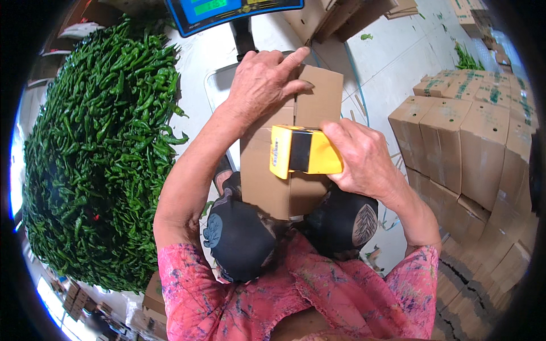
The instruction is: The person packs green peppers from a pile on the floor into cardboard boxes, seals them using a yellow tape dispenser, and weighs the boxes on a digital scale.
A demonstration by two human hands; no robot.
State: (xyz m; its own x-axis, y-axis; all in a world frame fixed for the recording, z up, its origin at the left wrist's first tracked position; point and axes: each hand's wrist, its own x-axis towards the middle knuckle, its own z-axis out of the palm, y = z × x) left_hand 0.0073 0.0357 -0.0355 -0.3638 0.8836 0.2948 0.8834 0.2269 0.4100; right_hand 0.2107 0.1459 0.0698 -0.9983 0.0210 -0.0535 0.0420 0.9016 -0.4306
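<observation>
Got a yellow tool (304, 150) grasped in the right hand (364, 159), with fingers wrapped round the tool's right end, probably to leave the left end free over the middle seam of a carton (264, 170). Looks propped near the knees (240, 241) at the near edge, likely for steadiness. Also seeing the left hand (264, 79) at the far left corner, with fingers loosely spread, not clenched, maybe to steady a flap (323, 99); can't tell how firmly. Got green peppers (102, 153) heaped well past the left edge.
</observation>
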